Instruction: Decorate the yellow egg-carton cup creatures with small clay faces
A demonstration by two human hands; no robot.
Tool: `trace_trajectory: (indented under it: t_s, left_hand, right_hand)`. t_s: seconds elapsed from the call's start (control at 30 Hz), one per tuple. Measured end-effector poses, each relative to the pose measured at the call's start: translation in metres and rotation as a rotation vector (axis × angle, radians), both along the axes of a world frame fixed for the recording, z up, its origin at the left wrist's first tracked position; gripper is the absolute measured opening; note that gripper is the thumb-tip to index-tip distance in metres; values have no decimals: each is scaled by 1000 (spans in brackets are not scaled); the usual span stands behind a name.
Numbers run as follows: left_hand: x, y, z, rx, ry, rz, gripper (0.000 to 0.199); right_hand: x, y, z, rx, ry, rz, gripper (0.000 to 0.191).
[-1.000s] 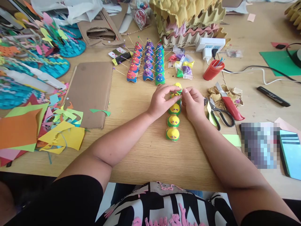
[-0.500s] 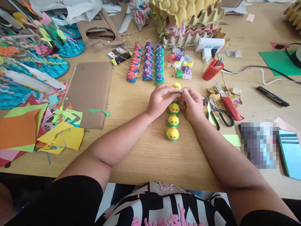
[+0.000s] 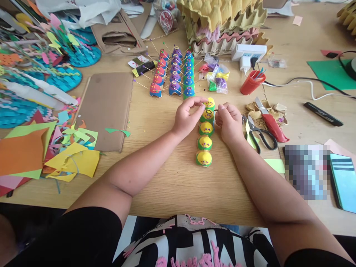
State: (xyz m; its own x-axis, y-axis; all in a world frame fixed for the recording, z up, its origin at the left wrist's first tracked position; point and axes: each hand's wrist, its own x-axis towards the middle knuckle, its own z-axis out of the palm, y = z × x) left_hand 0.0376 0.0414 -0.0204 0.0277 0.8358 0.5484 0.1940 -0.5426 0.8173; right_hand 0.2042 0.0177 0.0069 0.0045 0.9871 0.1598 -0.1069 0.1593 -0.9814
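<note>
A column of yellow-and-green egg-carton cups [image 3: 205, 143] with small painted faces runs away from me on the table. A dark ring lies on top of the second cup from the far end. Left of the far cups is my left hand [image 3: 187, 118], its thumb and fingers apart with nothing visible between them. On the other side my right hand [image 3: 230, 122] is closed in a pinch, and a short thin dark strand [image 3: 216, 110] sticks out from its fingertips towards the ringed cup. What the strand is made of is too small to tell.
Red, purple and blue-green rows of decorated cups [image 3: 175, 87] stand beyond my hands. Scissors [image 3: 263, 134], a red-handled knife [image 3: 274, 128] and a red cup [image 3: 251, 83] are at the right. Cardboard [image 3: 104, 111] and paper scraps [image 3: 75, 161] lie left; egg trays [image 3: 222, 18] are stacked behind.
My hands have moved apart from their meeting point above the far cups. My left fingers have opened, while the dark strand stays in my right hand. The ringed cup is now uncovered.
</note>
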Motion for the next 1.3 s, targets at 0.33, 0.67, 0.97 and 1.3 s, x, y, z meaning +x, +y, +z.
trace_trajectory:
  t_s: [0.33, 0.67, 0.97, 1.3]
  left_hand:
    - [-2, 8, -10, -59, -47, 23, 32]
    - [-2, 8, -10, -39, -58, 17, 32]
    - [-3, 6, -9, -48, -11, 10, 35]
    - [0, 0, -1, 5, -20, -20, 31]
  right_hand:
    - [-2, 3, 0, 48, -51, -87, 47]
    - [1, 1, 1, -39, -81, -121, 65]
    - [0, 4, -2, -6, -36, -100, 45]
    - [-2, 1, 2, -28, -64, -112, 64]
